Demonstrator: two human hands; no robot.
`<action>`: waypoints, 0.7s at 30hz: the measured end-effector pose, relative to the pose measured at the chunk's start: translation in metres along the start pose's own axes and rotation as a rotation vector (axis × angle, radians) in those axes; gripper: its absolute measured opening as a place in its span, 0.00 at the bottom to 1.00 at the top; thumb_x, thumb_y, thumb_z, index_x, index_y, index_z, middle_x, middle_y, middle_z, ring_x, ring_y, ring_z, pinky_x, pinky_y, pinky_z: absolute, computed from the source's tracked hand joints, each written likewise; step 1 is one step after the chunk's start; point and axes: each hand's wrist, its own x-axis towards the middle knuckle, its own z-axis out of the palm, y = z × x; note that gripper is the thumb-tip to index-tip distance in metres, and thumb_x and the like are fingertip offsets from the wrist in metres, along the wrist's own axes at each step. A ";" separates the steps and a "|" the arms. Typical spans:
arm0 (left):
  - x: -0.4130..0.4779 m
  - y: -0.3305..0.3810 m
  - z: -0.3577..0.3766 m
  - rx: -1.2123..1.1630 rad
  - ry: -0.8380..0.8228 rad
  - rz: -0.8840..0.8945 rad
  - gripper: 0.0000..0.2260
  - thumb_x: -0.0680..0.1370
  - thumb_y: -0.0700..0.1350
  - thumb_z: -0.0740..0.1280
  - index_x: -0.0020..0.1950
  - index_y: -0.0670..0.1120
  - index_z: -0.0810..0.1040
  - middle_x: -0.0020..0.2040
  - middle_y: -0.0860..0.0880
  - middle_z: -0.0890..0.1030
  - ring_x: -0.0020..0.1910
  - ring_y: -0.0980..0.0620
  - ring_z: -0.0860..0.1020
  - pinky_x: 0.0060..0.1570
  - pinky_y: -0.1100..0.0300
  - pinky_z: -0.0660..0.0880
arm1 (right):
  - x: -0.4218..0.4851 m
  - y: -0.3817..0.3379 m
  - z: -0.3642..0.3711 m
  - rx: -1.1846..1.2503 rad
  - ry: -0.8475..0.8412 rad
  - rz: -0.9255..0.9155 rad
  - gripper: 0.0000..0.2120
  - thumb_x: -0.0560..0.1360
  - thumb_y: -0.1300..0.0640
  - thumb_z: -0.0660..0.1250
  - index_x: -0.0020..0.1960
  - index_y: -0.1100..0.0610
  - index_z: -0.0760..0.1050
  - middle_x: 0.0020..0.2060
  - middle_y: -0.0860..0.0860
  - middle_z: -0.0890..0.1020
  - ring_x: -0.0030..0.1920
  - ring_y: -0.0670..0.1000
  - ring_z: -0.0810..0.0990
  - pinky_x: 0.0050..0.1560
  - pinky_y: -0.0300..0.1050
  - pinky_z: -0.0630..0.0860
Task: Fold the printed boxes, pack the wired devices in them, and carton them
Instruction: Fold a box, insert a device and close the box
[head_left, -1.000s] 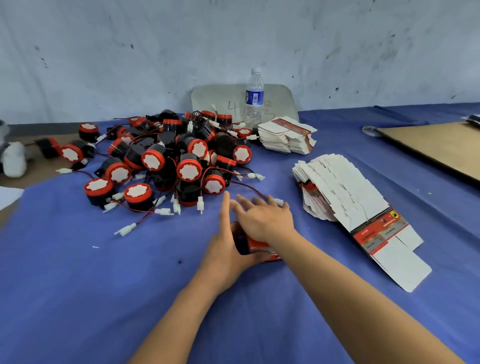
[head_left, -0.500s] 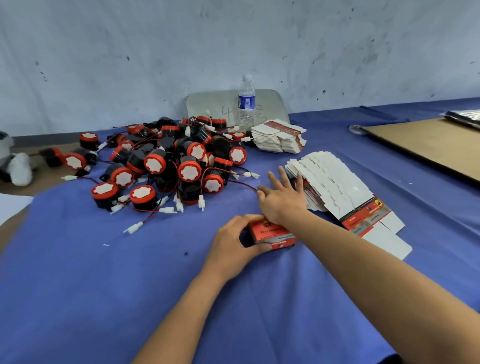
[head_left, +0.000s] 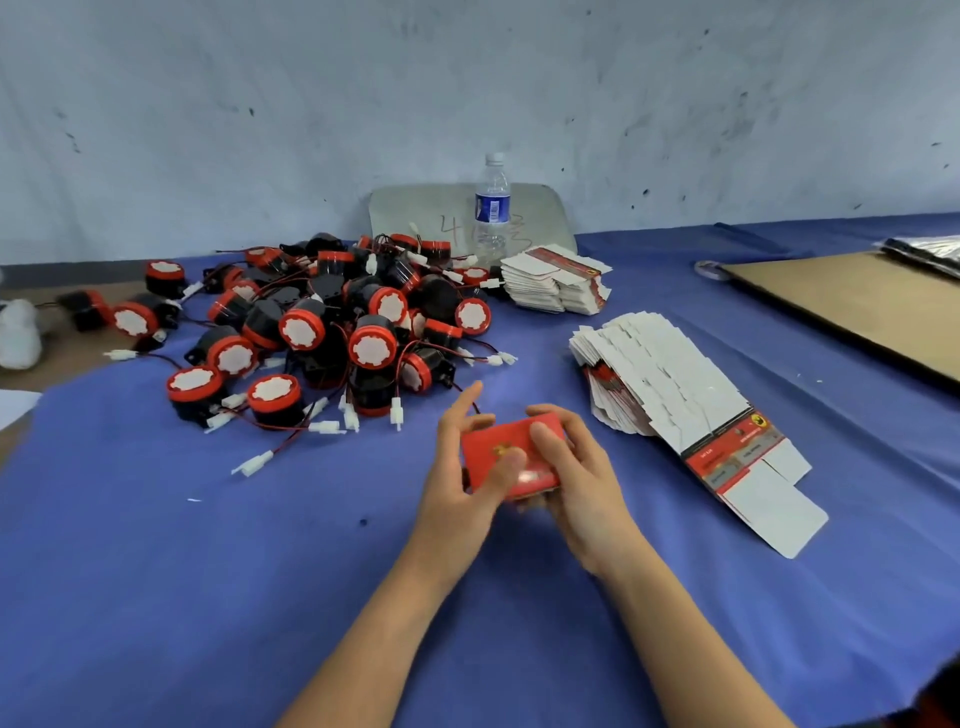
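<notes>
Head cam: left hand (head_left: 457, 483) and right hand (head_left: 582, 483) both grip one red printed box (head_left: 511, 457), near centre just over the blue cloth (head_left: 208, 571). Early days I'd guess: wired devices (head_left: 322, 332) heaped far left, flat boxes (head_left: 670, 384) fanned out right, nothing cartoned in view; water bottle (head_left: 491, 208) far back, cardboard sheet (head_left: 857, 306) far right, nothing's in the way.

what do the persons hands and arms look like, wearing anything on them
The left hand and right hand are bare: no gloves, rings, watch or wristband show. The left arm and right arm are bare too, with no sleeve in view down to the bottom edge of the picture.
</notes>
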 end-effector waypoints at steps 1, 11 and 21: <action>0.001 0.000 0.001 -0.036 0.043 -0.042 0.21 0.73 0.61 0.70 0.64 0.67 0.69 0.60 0.55 0.75 0.54 0.54 0.80 0.48 0.56 0.81 | -0.002 0.001 0.001 0.005 -0.017 -0.016 0.16 0.71 0.50 0.73 0.57 0.51 0.76 0.48 0.55 0.80 0.45 0.56 0.82 0.37 0.53 0.80; 0.005 -0.002 0.003 -0.044 0.062 -0.047 0.12 0.73 0.55 0.66 0.50 0.49 0.74 0.42 0.47 0.80 0.36 0.46 0.84 0.26 0.56 0.78 | -0.002 0.002 0.000 -0.122 0.054 -0.066 0.12 0.69 0.50 0.71 0.51 0.52 0.78 0.41 0.48 0.82 0.41 0.51 0.81 0.37 0.49 0.80; 0.010 -0.011 -0.014 -0.271 -0.050 -0.150 0.21 0.76 0.59 0.56 0.65 0.51 0.73 0.54 0.41 0.81 0.48 0.41 0.82 0.43 0.53 0.82 | -0.048 -0.035 -0.075 0.522 0.618 -0.199 0.10 0.75 0.60 0.65 0.54 0.54 0.67 0.47 0.57 0.80 0.45 0.58 0.82 0.39 0.58 0.82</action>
